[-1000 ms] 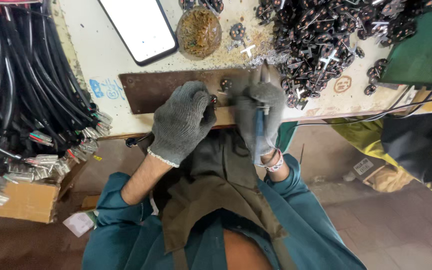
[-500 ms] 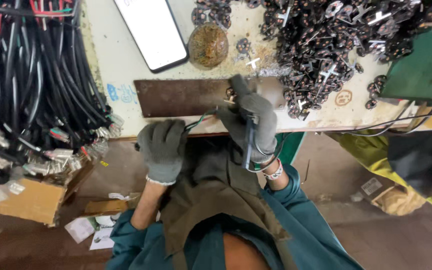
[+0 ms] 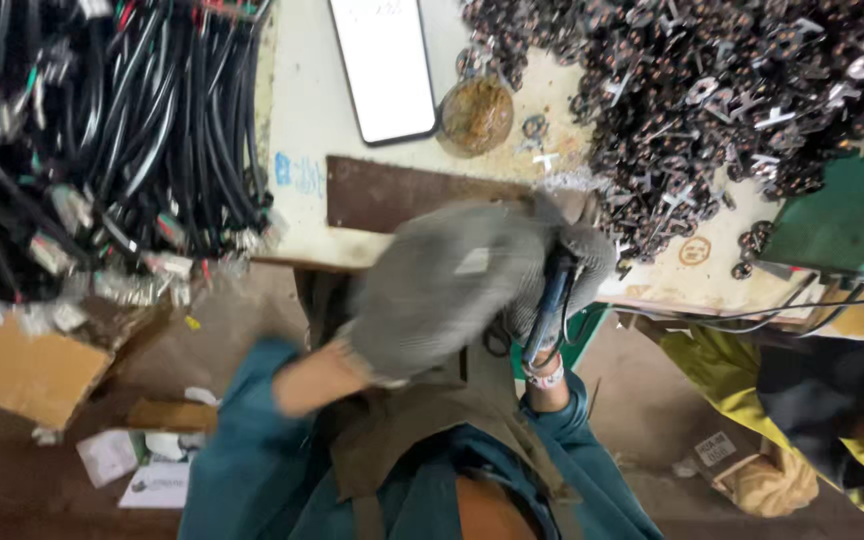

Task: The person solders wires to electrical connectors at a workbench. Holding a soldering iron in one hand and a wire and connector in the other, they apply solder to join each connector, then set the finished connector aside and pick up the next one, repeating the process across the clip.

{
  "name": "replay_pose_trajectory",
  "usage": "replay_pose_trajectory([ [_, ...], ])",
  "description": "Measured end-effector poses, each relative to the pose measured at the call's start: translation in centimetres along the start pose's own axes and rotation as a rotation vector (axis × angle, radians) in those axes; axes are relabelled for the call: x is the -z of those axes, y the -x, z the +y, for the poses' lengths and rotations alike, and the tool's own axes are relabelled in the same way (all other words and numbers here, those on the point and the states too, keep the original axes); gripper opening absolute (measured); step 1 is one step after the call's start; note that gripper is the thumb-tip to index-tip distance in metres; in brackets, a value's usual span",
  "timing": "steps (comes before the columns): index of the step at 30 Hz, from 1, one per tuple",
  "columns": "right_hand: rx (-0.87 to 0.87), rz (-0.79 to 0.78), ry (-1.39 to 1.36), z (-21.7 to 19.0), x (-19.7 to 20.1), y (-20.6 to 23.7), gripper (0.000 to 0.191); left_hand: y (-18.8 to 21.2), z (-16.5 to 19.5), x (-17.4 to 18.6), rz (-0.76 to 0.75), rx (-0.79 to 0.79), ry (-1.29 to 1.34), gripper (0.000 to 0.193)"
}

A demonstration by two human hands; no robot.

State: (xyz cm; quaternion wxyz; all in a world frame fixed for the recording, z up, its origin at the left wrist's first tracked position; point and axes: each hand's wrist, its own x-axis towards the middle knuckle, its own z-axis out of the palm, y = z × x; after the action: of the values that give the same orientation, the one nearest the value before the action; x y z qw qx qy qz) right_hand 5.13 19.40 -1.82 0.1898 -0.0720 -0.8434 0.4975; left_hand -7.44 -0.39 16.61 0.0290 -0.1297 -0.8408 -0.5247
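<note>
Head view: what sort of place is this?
Probably a small assembly workshop: a worn workbench with a heap of small metal parts, bundled black cables hanging beside it, and gloved hands at work.

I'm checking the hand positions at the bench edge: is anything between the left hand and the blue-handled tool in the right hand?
Nothing visible does. The gloved left hand lies right against the right hand, which grips the blue-handled tool at the table edge. The left hand is blurred and hides the tool's tip.

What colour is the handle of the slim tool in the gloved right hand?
Blue, on the slim tool gripped in the grey-gloved right hand; the head view shows it.
</note>
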Motion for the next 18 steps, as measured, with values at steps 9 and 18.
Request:
replay_pose_trajectory([
  [9,-0.065,-0.06,-0.062,-2.1,-0.9,-1.3,0.031,7.5,-14.6,7.8,0.036,0.272,-1.017,0.042],
  [18,0.11,-0.025,0.044,-1.4,-0.9,-1.7,0.039,5.2,-13.3,12.1,0.091,0.332,-0.626,0.036],
])
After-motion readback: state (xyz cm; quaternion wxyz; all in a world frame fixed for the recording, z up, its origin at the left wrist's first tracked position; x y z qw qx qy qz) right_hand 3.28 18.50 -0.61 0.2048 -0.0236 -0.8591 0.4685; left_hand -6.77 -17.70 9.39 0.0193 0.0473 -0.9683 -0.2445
